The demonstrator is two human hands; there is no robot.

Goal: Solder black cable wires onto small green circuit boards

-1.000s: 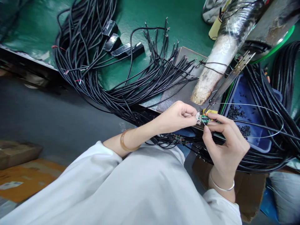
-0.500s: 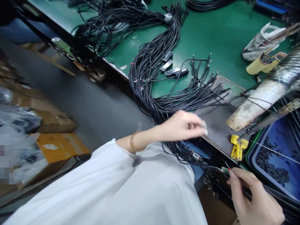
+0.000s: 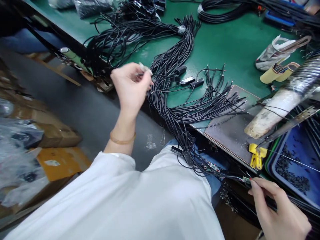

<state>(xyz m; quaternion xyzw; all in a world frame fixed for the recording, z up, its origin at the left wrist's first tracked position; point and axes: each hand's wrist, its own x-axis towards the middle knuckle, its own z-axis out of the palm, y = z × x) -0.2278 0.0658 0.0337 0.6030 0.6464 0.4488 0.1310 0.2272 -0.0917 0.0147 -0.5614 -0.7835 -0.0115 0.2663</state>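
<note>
Grey floor (image 3: 100, 116) leaves a strip of open room between cartons (image 3: 55, 133) at nine o'clock of the scene and the edge of the green bench (image 3: 225, 40), which slants down toward four. Over that edge, at eleven, I see the left hand (image 3: 132, 85), half curled, fingertips drawn together; something whitish shows there, but whether it is gripped I cannot tell. Next comes one big bundle of black cables (image 3: 162, 108), spilling past the edge onto the lap (image 3: 160, 186); four black blocks (image 3: 187, 80) lie by it. One brown mat (image 3: 225, 135) reaches the edge. At four, off the bench, one green circuit board (image 3: 245, 180) is pinched between thumb and forefinger of the right hand (image 3: 280, 206). One yellow tool (image 3: 256, 158) sits above it, one white tube (image 3: 262, 121) points down at three, two yellowish cups (image 3: 267, 75) stand higher, and one blue tray (image 3: 298, 141) lies rightmost.
</note>
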